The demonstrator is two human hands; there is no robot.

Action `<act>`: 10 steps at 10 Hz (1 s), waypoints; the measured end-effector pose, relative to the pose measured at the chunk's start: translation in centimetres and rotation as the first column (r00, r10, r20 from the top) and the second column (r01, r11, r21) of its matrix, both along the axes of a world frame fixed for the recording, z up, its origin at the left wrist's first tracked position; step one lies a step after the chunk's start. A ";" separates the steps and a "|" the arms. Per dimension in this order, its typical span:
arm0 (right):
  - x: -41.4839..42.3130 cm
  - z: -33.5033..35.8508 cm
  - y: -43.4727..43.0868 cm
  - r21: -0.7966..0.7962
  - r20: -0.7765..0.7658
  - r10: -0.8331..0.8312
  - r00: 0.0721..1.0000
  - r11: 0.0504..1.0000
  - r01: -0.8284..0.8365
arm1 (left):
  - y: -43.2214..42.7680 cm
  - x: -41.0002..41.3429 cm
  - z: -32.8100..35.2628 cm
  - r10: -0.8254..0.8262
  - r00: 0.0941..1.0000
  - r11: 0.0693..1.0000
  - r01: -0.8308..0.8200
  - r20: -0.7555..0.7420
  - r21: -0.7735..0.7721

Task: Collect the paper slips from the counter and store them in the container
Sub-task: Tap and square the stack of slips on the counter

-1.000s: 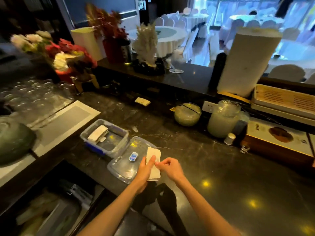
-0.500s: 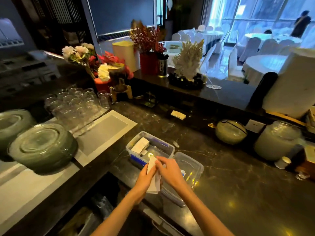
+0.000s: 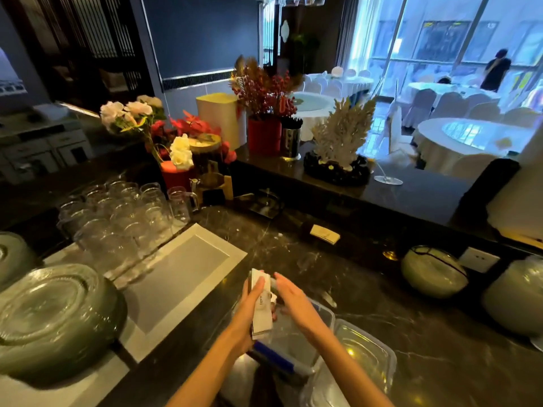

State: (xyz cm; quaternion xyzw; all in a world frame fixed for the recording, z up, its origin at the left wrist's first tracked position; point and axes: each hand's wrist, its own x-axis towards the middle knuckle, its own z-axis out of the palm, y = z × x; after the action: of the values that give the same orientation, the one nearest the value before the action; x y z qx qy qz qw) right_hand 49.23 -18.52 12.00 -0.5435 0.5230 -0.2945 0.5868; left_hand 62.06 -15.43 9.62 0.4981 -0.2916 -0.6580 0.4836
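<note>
Both hands meet above a clear plastic container (image 3: 324, 314) on a dark counter (image 3: 440, 333). Left hand (image 3: 249, 311) grips a stack of paper slips (image 3: 262, 306) upright; right hand (image 3: 293, 301), fingers extended, touches the stack's far side.

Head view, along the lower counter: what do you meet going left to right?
Stacked glass plates → white tray → left hand holding paper slips → right hand over the container → clear lid → round green jar.
</note>
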 end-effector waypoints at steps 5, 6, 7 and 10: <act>-1.5 -3.2 -6.9 0.601 0.596 -0.543 0.592 0.790 0.120 | -14.3 -2.9 0.5 0.023 0.947 0.928 0.098 0.319 -0.359; -3.1 -3.7 -9.1 0.498 0.450 -0.602 0.660 0.783 0.374 | -17.7 -3.9 -0.4 -0.131 0.953 0.923 0.217 0.272 -0.318; -5.2 -4.0 -11.2 0.138 0.145 -0.666 0.732 0.746 0.651 | -21.6 -3.9 -1.1 -0.245 0.933 0.913 0.313 0.264 -0.262; -7.3 -9.3 -19.7 -0.376 -0.212 -0.662 0.719 0.735 0.565 | -30.5 -4.6 -6.1 -0.352 0.547 0.673 0.712 0.760 -0.200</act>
State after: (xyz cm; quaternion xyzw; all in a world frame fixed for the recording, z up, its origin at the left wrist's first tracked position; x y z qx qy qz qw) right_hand 41.96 -38.26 2.67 -0.4565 0.7174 -0.4499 0.2730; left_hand 57.48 -45.91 3.47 0.4401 -0.7412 -0.4558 0.2216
